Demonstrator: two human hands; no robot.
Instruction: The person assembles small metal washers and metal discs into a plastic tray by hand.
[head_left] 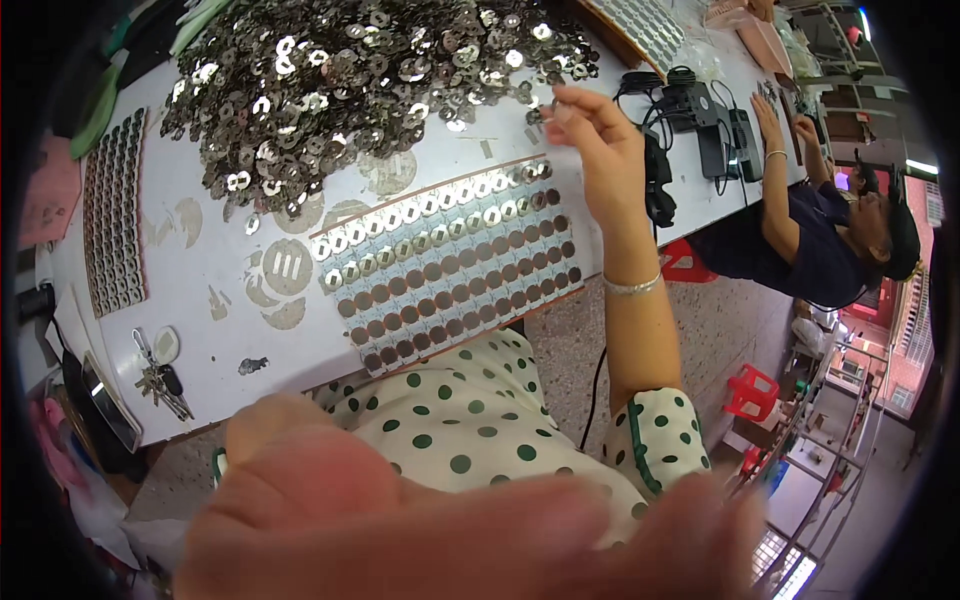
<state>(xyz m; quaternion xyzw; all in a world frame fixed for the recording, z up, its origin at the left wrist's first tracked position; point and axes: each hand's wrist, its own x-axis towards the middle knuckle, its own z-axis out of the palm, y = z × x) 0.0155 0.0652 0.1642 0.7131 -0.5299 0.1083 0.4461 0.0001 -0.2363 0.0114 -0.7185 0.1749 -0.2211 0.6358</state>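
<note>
Head view: the right hand (598,150) pinches a small metal washer (549,108) just above the slotted tray (452,262); the left hand (400,520), blurred below the tray, has an unreadable grip.

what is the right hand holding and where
The right hand pinches what looks like a small metal disc by its edge at the fingertips.

My right hand (598,150) pinches a thin, shiny metal washer; at eleven o'clock the washer heap (350,80) glints, bright polished metal; the sheet (450,265) looks papery, its brown pads matt; the table (210,260) is smooth, white, scuffed.
</note>
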